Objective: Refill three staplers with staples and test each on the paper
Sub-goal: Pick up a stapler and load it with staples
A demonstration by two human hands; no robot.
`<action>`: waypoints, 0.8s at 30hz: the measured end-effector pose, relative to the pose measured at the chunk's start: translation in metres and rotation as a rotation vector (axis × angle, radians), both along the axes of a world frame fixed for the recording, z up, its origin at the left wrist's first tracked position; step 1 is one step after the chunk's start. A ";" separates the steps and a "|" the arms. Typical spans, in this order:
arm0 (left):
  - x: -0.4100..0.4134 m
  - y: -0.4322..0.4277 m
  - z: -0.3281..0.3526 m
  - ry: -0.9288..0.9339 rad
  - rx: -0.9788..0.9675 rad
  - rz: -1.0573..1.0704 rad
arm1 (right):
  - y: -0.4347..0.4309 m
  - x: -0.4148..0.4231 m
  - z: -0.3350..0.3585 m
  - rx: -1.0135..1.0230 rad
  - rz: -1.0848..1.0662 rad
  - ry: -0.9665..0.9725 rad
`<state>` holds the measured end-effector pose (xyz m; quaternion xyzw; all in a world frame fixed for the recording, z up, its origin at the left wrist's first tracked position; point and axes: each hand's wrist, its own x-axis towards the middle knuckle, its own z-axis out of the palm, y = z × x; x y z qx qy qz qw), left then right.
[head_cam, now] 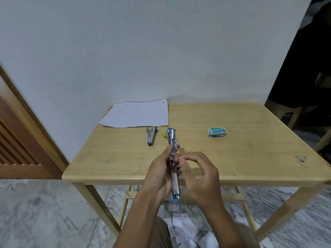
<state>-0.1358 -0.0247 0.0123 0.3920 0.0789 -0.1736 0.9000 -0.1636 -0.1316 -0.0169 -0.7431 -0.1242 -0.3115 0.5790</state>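
Staplers 3, paper [138, 114] 1 sheet. Blue stapler [173, 142] near side of paper, opened flat, long axis toward paper, clasped by left hand [159, 174]. Right hand [200, 176] curled at hinge, grip unclear. Green stapler [150, 136], yellow stapler [163, 133] by paper's near edge.

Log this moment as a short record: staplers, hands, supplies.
held: blue stapler, swung open, above the table's near edge
left hand: grips the blue stapler
right hand: fingertips at the stapler's middle; what they pinch cannot be told
lying on table: green stapler; yellow stapler, partly hidden
paper: table's far left corner
staple box: right of the staplers
loose staples: near the right edge
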 end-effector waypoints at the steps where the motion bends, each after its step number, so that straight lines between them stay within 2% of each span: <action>1: 0.002 0.001 -0.003 -0.056 0.115 0.017 | 0.003 0.002 0.005 0.206 0.006 0.118; 4: 0.008 -0.001 -0.003 -0.325 0.607 0.032 | 0.011 0.021 0.018 0.881 0.060 0.518; 6: 0.015 -0.003 0.000 -0.524 1.011 0.057 | 0.015 0.035 0.023 1.189 0.201 0.756; 8: 0.022 -0.007 0.002 -0.696 1.295 0.067 | 0.019 0.044 0.028 1.347 0.290 0.894; 11: 0.033 -0.011 0.009 -0.753 1.526 0.040 | 0.025 0.053 0.029 1.474 0.306 0.937; 13: 0.039 -0.010 0.014 -0.764 1.577 0.035 | 0.027 0.059 0.027 1.551 0.276 0.924; 15: 0.042 -0.007 0.018 -0.753 1.508 0.046 | 0.027 0.063 0.024 1.639 0.263 0.873; 18: 0.047 0.000 0.014 -0.560 1.208 0.035 | 0.015 0.067 0.020 1.750 0.245 0.721; 20: 0.049 0.005 0.007 -0.413 1.035 0.027 | 0.001 0.069 0.022 1.724 0.200 0.607; 22: 0.050 0.008 -0.003 -0.382 1.079 0.027 | -0.014 0.077 0.022 1.481 0.126 0.548; 24: 0.050 0.008 -0.011 -0.400 1.184 0.017 | -0.026 0.091 0.017 1.003 0.039 0.536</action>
